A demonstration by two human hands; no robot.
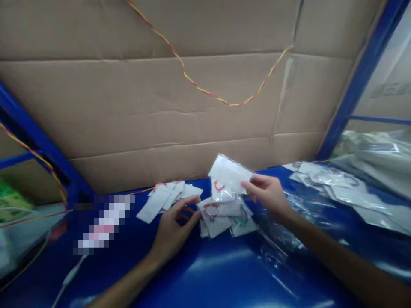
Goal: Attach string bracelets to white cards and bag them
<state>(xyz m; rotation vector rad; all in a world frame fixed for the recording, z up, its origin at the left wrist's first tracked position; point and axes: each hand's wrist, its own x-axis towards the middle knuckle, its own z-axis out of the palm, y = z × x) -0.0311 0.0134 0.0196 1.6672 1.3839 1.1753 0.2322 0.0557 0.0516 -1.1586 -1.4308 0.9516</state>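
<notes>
Between finger and thumb, my right hand [268, 192] pinches a white card in a clear plastic sleeve [230, 173], tilted above a heap. That heap of bagged white cards [220, 224] lies on the blue tabletop, with red and green looped cords showing in some bags. My left hand [178, 222] rests at the heap's left side, fingers curved and apart, with nothing visible in them. Just beyond it sits a second pile of white cards [157, 203], a few with reddish cords at the back.
Clear plastic bags [282, 231] lie under my right forearm. More bagged cards [334, 179] are stacked at the right. A cardboard wall [192, 128] closes the back, with a red-yellow twisted wire [205, 91] hanging across it. Blue posts [356, 81] flank the table; a white cable [69, 276] runs at left.
</notes>
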